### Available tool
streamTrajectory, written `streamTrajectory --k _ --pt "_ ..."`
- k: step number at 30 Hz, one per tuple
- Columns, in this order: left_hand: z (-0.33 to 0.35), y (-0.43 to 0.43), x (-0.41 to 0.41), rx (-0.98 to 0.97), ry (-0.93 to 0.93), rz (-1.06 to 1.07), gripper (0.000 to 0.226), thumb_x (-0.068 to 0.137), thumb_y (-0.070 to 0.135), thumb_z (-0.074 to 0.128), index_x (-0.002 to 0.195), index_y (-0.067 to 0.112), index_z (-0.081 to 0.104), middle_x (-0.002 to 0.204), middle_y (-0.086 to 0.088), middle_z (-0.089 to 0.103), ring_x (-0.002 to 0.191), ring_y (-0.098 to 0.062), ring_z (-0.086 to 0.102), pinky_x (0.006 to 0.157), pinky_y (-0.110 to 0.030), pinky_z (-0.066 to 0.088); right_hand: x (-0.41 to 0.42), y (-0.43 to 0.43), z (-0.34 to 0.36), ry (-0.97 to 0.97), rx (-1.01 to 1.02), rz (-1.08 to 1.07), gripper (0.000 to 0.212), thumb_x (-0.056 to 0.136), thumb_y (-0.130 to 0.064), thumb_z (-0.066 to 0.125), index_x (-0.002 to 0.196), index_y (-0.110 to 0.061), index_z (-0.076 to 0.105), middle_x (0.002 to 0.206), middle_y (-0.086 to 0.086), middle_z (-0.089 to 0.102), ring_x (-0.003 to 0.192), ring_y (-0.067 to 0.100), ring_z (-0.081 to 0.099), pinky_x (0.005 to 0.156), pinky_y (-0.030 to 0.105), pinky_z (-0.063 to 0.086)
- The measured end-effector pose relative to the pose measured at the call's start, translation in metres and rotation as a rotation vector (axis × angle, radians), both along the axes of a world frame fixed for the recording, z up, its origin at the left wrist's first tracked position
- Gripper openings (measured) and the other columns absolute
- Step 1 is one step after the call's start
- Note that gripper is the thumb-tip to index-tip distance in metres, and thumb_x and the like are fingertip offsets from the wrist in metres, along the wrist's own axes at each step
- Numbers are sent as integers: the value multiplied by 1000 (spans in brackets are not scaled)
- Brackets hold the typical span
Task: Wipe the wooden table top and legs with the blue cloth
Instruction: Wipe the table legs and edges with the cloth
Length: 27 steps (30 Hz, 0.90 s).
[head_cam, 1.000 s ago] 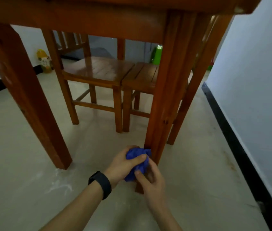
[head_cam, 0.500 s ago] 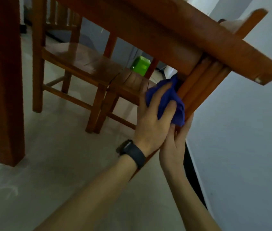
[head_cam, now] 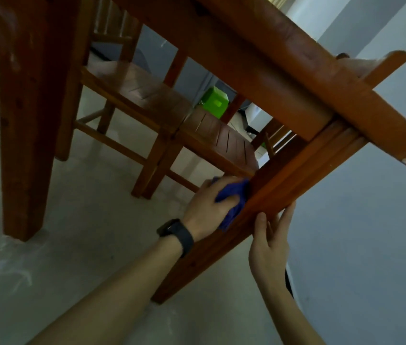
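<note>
The crumpled blue cloth [head_cam: 234, 194] is bunched in my left hand [head_cam: 209, 207]. My fingers are curled round it, pressing it flat on the inner face of the reddish-brown wooden table leg [head_cam: 284, 180], the one under the table's corner by the pale wall [head_cam: 371, 245]. It sits roughly halfway along that leg.

My right hand [head_cam: 269, 247] isn't holding anything. Thumb and straight fingers just rest against the leg's outer side, right beside the cloth, kinda steadying it.

The bit that matters: from where I'm crouched, the leg's long axis runs slanted, from the wooden table top [head_cam: 371, 115] at upper right down to the pale floor [head_cam: 72, 245] at lower left. So I reckon the wipe has to slide along that line. The left hand's the one on the job. The lower stretch is toward my wrist with the black watch band [head_cam: 176, 232], the upper stretch away from it.

Further out there's another thick table leg [head_cam: 25, 120] at the far left edge, two wooden slatted chairs [head_cam: 134, 88] tucked under, and a bright green box-ish thing [head_cam: 214, 102] behind them. No readable writing anywhere, and the watch face is dark.
</note>
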<state>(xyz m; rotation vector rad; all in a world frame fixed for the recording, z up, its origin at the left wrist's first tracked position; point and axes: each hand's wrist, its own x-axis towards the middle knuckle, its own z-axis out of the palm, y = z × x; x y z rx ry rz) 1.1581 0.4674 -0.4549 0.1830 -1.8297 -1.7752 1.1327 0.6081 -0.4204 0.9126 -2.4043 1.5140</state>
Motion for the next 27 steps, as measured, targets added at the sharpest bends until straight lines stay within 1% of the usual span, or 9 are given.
streamTrajectory --k 3,6,8,10,13,17,22,25,27 --pt "55 19 -4 -22 244 104 42 96 37 49 137 41 44 137 3 42 117 -11 47 90 -19 43 0 1 0 36 -21 -8 63 99 -43 38 142 -63 -4 153 -19 31 134 7 43 102 23 44" --pt "21 46 -8 -95 262 268 43 92 40 46 135 39 47 136 1 41 113 -12 48 91 -25 46 1 4 -3 21 -31 -25 64 99 -43 38 142 -63 -4 154 -18 31 135 12 44 105 40 45" --pt "-39 47 -4 -76 13 278 38 95 38 42 133 41 47 133 2 42 103 -9 50 84 -24 48 4 7 -6 -17 -50 -37 65 98 -45 41 143 -63 -4 153 -22 27 138 12 39 109 41 40" --pt "-102 29 10 -71 -337 129 33 100 34 40 132 41 47 131 3 45 93 -6 51 77 -21 46 8 7 -13 -37 -60 -38 67 98 -46 43 142 -63 -4 154 -24 23 140 11 34 108 37 36" --pt "-161 1 31 -138 -622 -89 25 100 29 42 119 36 58 122 -1 61 93 -11 58 85 -32 52 9 1 -30 -31 -3 -76 67 97 -48 40 140 -65 -8 153 -27 19 141 13 31 109 37 32" --pt "-139 -25 24 214 -487 86 25 98 24 48 117 35 61 123 2 57 103 -17 58 88 -33 50 16 -10 -64 -114 53 -69 79 96 -43 51 145 -55 -10 124 -53 18 132 9 36 108 42 36" --pt "-96 20 -9 179 -155 250 31 99 47 43 127 44 53 129 8 46 110 -10 50 84 -20 41 15 -14 -91 -153 38 -106 82 92 -45 56 147 -50 -6 132 -36 29 123 7 41 105 41 43" --pt "-143 41 -15 77 -242 277 35 99 57 30 128 51 48 130 13 45 112 -7 50 92 -27 45 11 -13 -98 -185 33 -141 82 91 -49 54 148 -48 -6 142 -23 29 131 15 41 104 38 41" --pt "-194 23 -8 -15 -473 173 37 101 52 31 126 42 55 121 12 52 109 -12 54 94 -31 45 10 -12 -102 -206 34 -142 82 91 -51 53 147 -50 -7 140 -26 27 136 19 40 104 39 40"
